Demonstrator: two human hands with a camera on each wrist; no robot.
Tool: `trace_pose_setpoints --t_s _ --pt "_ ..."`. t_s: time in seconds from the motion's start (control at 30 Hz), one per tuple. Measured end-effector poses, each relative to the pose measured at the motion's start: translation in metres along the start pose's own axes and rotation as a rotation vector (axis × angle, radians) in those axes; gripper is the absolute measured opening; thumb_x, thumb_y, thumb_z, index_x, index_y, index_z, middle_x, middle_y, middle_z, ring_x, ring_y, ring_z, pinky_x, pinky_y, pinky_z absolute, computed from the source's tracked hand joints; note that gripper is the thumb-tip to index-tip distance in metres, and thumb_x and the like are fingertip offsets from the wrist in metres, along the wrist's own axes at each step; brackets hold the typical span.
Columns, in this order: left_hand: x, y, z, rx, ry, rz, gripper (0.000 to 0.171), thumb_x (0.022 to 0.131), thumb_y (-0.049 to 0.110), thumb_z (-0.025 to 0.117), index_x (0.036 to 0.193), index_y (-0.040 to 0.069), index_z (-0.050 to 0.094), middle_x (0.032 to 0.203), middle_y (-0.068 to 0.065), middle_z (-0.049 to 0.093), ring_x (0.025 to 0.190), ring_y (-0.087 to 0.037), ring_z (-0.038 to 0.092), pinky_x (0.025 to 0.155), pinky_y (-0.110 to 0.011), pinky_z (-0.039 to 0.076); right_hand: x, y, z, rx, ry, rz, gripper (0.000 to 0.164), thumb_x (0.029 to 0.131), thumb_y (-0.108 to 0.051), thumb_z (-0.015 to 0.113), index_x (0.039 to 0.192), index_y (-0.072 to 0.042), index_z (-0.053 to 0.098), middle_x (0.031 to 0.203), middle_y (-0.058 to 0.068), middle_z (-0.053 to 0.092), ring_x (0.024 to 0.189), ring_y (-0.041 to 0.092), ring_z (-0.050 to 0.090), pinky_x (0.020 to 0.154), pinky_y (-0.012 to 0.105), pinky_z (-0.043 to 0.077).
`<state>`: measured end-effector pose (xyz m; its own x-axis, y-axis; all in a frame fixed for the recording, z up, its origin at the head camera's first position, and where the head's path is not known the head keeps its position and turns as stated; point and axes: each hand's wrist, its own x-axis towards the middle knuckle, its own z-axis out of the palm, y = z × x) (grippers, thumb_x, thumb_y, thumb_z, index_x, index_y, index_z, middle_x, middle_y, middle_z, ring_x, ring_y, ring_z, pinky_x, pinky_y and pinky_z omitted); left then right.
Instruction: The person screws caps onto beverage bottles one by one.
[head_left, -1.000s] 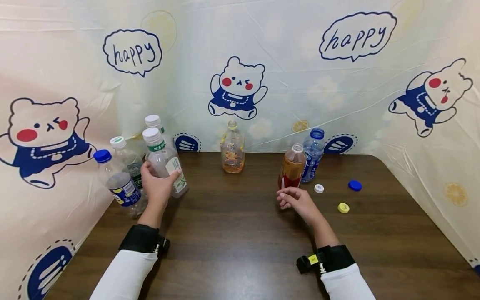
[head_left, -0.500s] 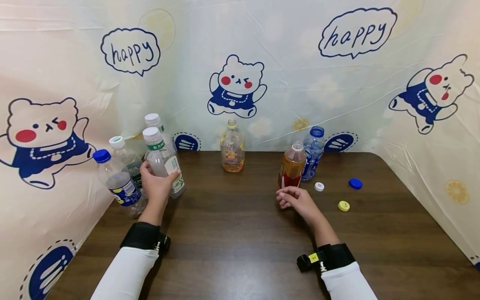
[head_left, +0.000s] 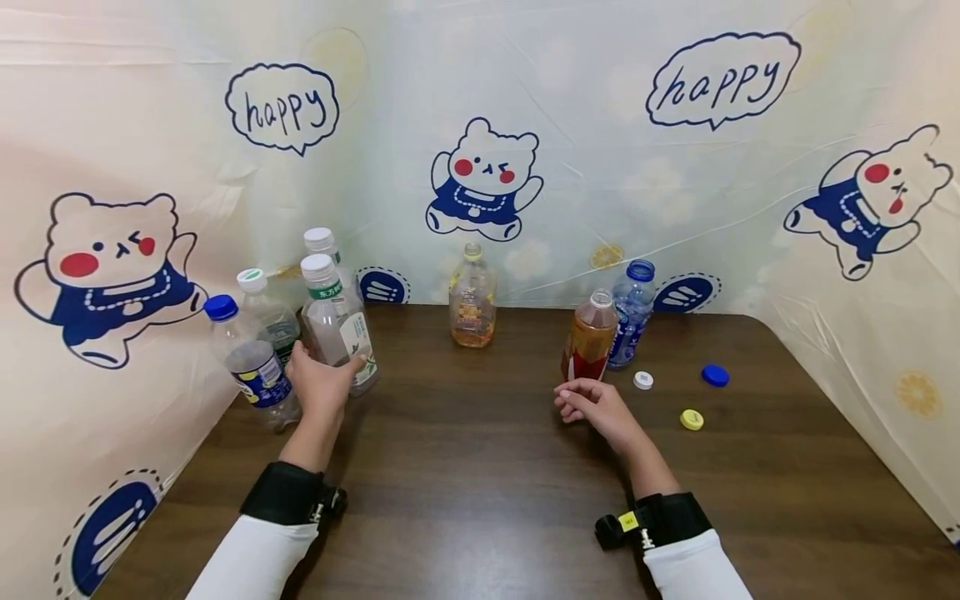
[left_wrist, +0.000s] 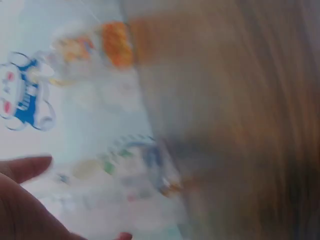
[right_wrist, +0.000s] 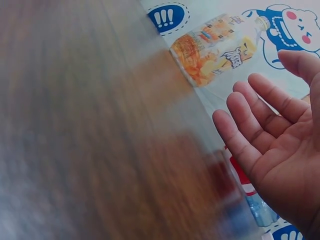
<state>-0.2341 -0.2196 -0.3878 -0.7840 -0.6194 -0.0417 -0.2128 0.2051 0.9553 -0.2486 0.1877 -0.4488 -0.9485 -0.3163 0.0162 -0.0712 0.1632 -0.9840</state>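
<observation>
My left hand [head_left: 322,385] is at the near side of a clear plastic bottle [head_left: 327,315] with a white cap and green neck band. Thumb and fingers spread apart there; in the blurred left wrist view, the bottle [left_wrist: 131,172] lies beyond them. Fingers loosely bent, my right hand [head_left: 600,407] holds nothing. It hovers just in front of an uncapped bottle with amber contents [head_left: 590,335], hiding its base. Behind that one stands an uncapped blue bottle [head_left: 632,312]. The right wrist view shows that palm [right_wrist: 287,160] facing the camera.
A blue-capped bottle [head_left: 255,367], a green-and-white-capped bottle [head_left: 272,317] and another white-capped bottle [head_left: 321,242] crowd the left. An uncapped bottle with a little orange liquid [head_left: 472,304] stands mid-back. White [head_left: 642,381], blue [head_left: 715,375] and yellow [head_left: 692,419] caps lie at right.
My left hand has loosened from round the white-capped bottle and lowered slightly; the bottle stays standing. My right hand has barely moved. The whole head view has shifted a little.
</observation>
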Motion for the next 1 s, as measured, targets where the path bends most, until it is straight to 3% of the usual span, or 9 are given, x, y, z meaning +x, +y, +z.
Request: trace_pose_setpoints --t_s 0.1,0.17,0.27,0.4,0.5,0.57,0.67,0.8,1.0 --pt "-0.014 0.006 0.005 -0.048 0.013 -0.015 0.087 0.077 0.010 0.080 0.146 0.007 0.027 0.141 -0.019 0.034 0.127 -0.031 0.037 0.105 -0.043 0.037 0.000 0.003 0.000 0.012 0.003 -0.015 0.034 0.101 -0.017 0.054 0.116 0.013 0.058 0.100 0.020 0.065 0.082 0.022 0.066 0.077 0.031 0.057" --pt "-0.021 0.009 0.010 -0.073 -0.045 -0.001 0.077 0.076 0.006 0.080 0.138 0.004 0.034 0.132 -0.019 0.041 0.118 -0.029 0.042 0.098 -0.042 0.042 -0.001 0.004 0.000 0.023 0.009 -0.016 0.034 0.101 -0.016 0.056 0.116 0.014 0.058 0.099 0.020 0.065 0.082 0.023 0.066 0.076 0.032 0.057" --pt "-0.029 0.013 0.023 -0.048 -0.230 0.051 0.069 0.076 0.002 0.078 0.133 -0.002 0.039 0.128 -0.022 0.045 0.116 -0.032 0.045 0.097 -0.044 0.043 -0.002 0.005 0.000 0.024 0.006 -0.012 0.035 0.101 -0.017 0.056 0.116 0.014 0.058 0.100 0.021 0.065 0.082 0.024 0.066 0.076 0.032 0.057" --pt "-0.036 0.019 0.049 0.078 -0.499 0.114 0.075 0.079 0.009 0.079 0.140 -0.002 0.036 0.139 -0.025 0.040 0.127 -0.039 0.041 0.104 -0.049 0.039 -0.004 0.005 0.000 0.024 0.005 0.011 0.035 0.100 -0.017 0.056 0.117 0.013 0.058 0.102 0.023 0.065 0.084 0.025 0.066 0.078 0.032 0.057" --pt "-0.037 0.024 0.074 0.209 -0.583 0.170 0.087 0.079 0.019 0.082 0.147 0.001 0.031 0.145 -0.025 0.036 0.132 -0.039 0.038 0.106 -0.050 0.036 -0.004 0.004 -0.001 0.021 0.003 0.015 0.035 0.101 -0.017 0.056 0.117 0.013 0.058 0.103 0.023 0.065 0.084 0.024 0.066 0.078 0.031 0.057" --pt "-0.036 0.029 0.092 0.267 -0.556 0.206 0.093 0.077 0.025 0.084 0.149 0.002 0.029 0.147 -0.023 0.035 0.133 -0.038 0.036 0.108 -0.050 0.035 -0.003 0.004 -0.001 0.020 0.001 0.013 0.034 0.101 -0.017 0.055 0.117 0.013 0.058 0.103 0.023 0.065 0.083 0.023 0.065 0.078 0.031 0.057" --pt "-0.030 0.037 0.117 0.275 -0.449 0.240 0.098 0.075 0.032 0.085 0.149 0.003 0.028 0.146 -0.023 0.035 0.133 -0.037 0.037 0.107 -0.050 0.035 -0.002 0.004 0.000 0.017 -0.011 0.002 0.033 0.101 -0.016 0.054 0.118 0.013 0.058 0.103 0.024 0.064 0.084 0.023 0.065 0.078 0.030 0.056" --pt "-0.017 0.050 0.146 0.204 -0.304 0.266 0.101 0.073 0.036 0.086 0.149 0.005 0.028 0.144 -0.022 0.036 0.132 -0.038 0.035 0.106 -0.050 0.036 -0.001 0.004 0.000 0.003 -0.025 0.001 0.034 0.101 -0.015 0.054 0.119 0.014 0.057 0.105 0.026 0.064 0.085 0.024 0.065 0.078 0.030 0.056" --pt "0.003 0.063 0.174 0.158 -0.195 0.297 0.106 0.069 0.041 0.088 0.150 0.010 0.026 0.144 -0.019 0.036 0.133 -0.038 0.031 0.105 -0.052 0.035 -0.001 0.004 0.000 -0.004 -0.024 0.014 0.035 0.101 -0.018 0.055 0.119 0.013 0.058 0.104 0.025 0.064 0.086 0.025 0.065 0.078 0.030 0.056"
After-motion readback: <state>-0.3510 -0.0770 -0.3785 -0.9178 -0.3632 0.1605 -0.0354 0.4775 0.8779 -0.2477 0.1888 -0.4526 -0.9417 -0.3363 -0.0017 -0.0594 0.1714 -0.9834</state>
